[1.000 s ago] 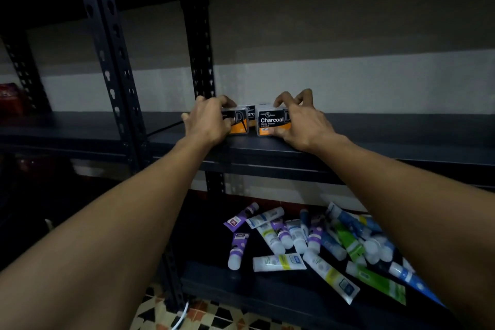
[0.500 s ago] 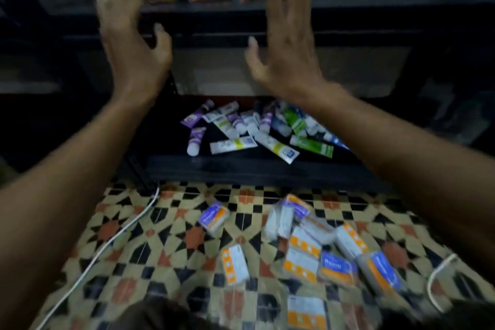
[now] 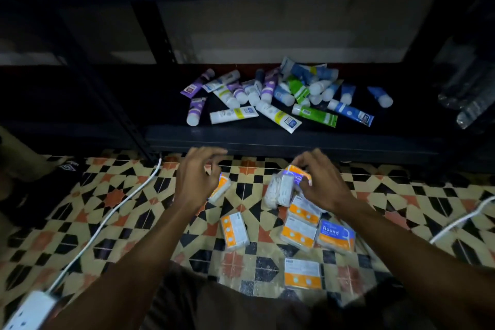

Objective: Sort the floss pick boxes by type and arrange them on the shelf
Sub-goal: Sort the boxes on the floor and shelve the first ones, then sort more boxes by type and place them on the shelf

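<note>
Several floss pick boxes lie scattered on the patterned floor tiles, most showing orange-and-white backs (image 3: 302, 273); one shows a blue "Round" label (image 3: 335, 236). My left hand (image 3: 197, 182) hovers with loosely curled fingers over a single box (image 3: 222, 187) and holds nothing. My right hand (image 3: 320, 185) reaches into the pile, fingers and thumb curled round the top box with a purple and orange label (image 3: 294, 175). The charcoal boxes on the upper shelf are out of view.
The dark lower shelf (image 3: 267, 139) holds a heap of tubes (image 3: 270, 96) in purple, white, blue and green. A white cable (image 3: 112, 209) runs to a power strip (image 3: 29, 311) at the lower left. Another cable (image 3: 463, 220) lies right. Clear bottles (image 3: 471, 104) lie on the far-right shelf.
Both hands left the charcoal boxes on the upper shelf and dropped to the floor pile. My view tilted down from the shelf to the floor. The right hand now grips a box.
</note>
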